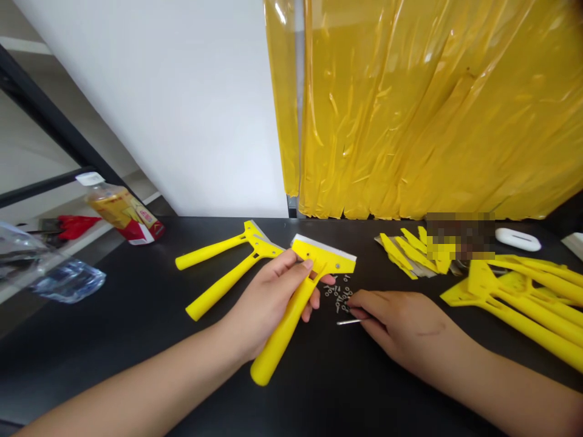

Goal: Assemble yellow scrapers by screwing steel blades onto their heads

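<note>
My left hand (277,285) is closed around a yellow scraper (285,328), blade end up and away from me. A screw sits in the right side of its head; another hole at the left looks dark. My right hand (401,318) rests low over a scatter of small screws (339,294), fingertips at their edge. From under its curled fingers sticks the thin metal shaft of a screwdriver (350,321); the rest is hidden in the palm. Whether the fingertips also pinch a screw is not visible. Two more yellow scrapers (223,285) lie left of my left hand.
Yellow scraper handles (523,303) are piled at the right, with flat yellow pieces (410,252) behind. A white case (518,239) lies beyond them. At the left are a drink bottle (122,209) and a clear plastic bottle (68,279). Yellow plastic sheeting (410,109) hangs behind the black table.
</note>
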`<action>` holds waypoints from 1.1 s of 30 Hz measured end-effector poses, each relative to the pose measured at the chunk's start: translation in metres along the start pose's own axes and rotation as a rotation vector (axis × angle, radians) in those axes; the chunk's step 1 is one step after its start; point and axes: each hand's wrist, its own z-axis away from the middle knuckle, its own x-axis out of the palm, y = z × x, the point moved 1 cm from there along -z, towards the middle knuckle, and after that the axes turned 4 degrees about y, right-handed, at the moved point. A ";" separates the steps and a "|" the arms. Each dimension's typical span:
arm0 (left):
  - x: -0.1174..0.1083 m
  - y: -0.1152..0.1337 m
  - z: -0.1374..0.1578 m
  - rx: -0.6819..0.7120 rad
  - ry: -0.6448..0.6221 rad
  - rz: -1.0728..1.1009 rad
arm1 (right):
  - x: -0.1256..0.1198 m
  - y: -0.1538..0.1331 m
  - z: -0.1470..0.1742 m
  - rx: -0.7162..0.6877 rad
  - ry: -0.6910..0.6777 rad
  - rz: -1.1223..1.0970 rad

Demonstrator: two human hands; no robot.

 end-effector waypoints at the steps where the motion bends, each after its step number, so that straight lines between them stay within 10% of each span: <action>1: 0.000 0.001 0.000 -0.002 -0.018 -0.009 | 0.000 0.000 0.000 -0.014 0.009 0.023; 20: -0.002 -0.001 -0.003 0.041 -0.039 0.006 | 0.000 0.002 0.002 -0.049 0.043 0.087; 33: 0.001 -0.002 0.000 -0.058 -0.143 0.109 | -0.007 0.018 -0.010 0.246 -0.056 -0.306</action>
